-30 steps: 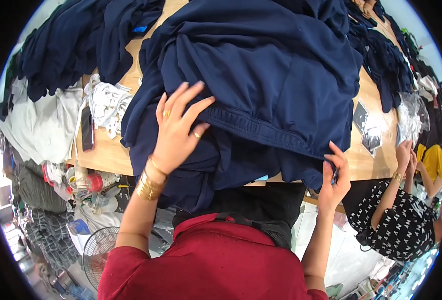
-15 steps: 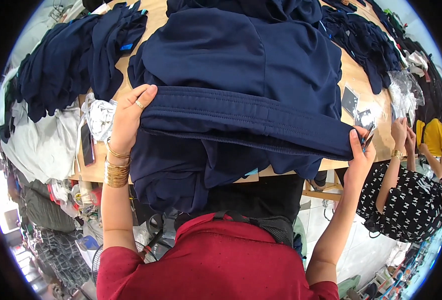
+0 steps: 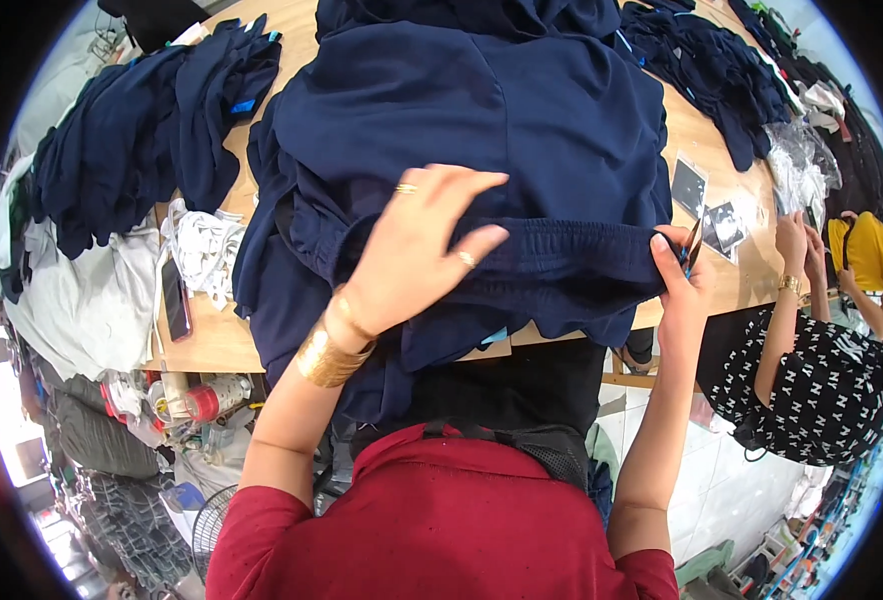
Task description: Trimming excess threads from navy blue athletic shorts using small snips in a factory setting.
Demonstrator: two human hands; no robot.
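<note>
The navy trousers (image 3: 392,110) lie on the table before me, their gathered elastic waistband (image 3: 582,245) toward me. Their legs and lower cloth are partly bunched, so I cannot make out the whole shape. My right hand (image 3: 684,285) grips the right end of the waistband between thumb and fingers. It also holds small thread snips (image 3: 695,243), with metal blades and a bit of blue, mostly hidden by the fingers. My left hand (image 3: 417,235) is open above the left part of the waistband, fingers and thumb apart, and covers some of it.
Navy garments (image 3: 122,130) are heaped at the left, more navy garments (image 3: 712,80) at the far right. White strips (image 3: 207,245) and a phone (image 3: 176,300) lie left on the wooden table (image 3: 227,335). Photo cards (image 3: 724,228) and clear plastic (image 3: 802,160) lie right, beside another person's hands (image 3: 794,245).
My left hand has let go of the waistband's left end and moved right, over it. The waistband, stretched flat before, is now slack and gathered. My right hand keeps its grip, slightly further left.
</note>
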